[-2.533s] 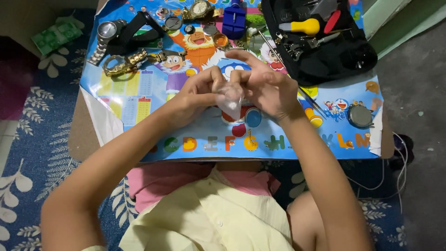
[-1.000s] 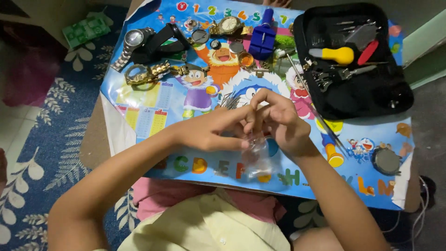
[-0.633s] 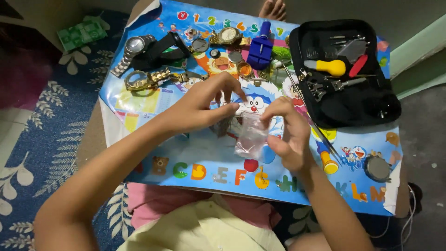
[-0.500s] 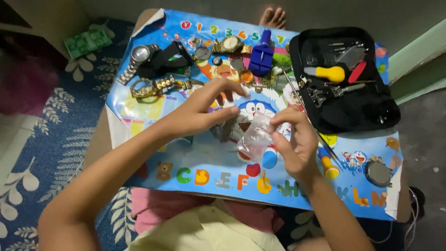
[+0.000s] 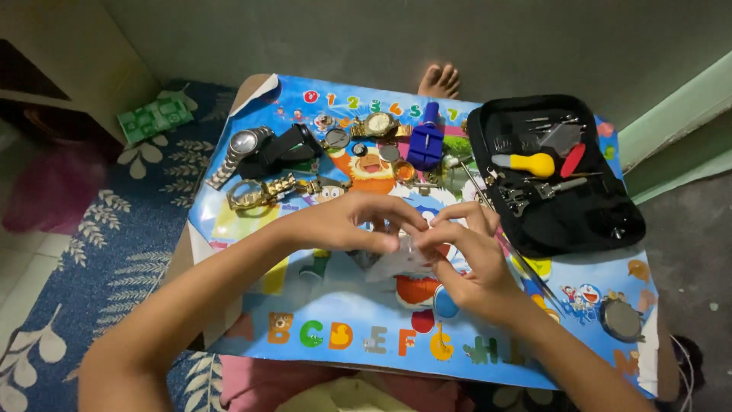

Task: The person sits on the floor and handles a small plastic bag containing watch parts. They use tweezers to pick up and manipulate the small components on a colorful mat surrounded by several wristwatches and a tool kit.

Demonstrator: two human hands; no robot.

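Bag: a small clear plastic bag [image 5: 398, 258] sits pinched between both hands, low over the middle of the cartoon mat [image 5: 343, 336]; what is inside is too small to tell
Change: half a second ago the hands were apart with the bag in the right one alone; now they have closed together on it, so the fiddling at its mouth goes on
Left hand [image 5: 347, 223]: fingers curled, tips gripping the bag's left edge
Right hand [image 5: 469, 259]: fingers bent in, nipping the bag's right side
Far left: silver watch [image 5: 242, 143], gold watch band [image 5: 263, 194]
Far middle: blue tool [image 5: 427, 139]
Far right: open black tool case [image 5: 564, 183] with a yellow-handled tool [image 5: 526, 162]
Near right: round watch back [image 5: 619, 320]
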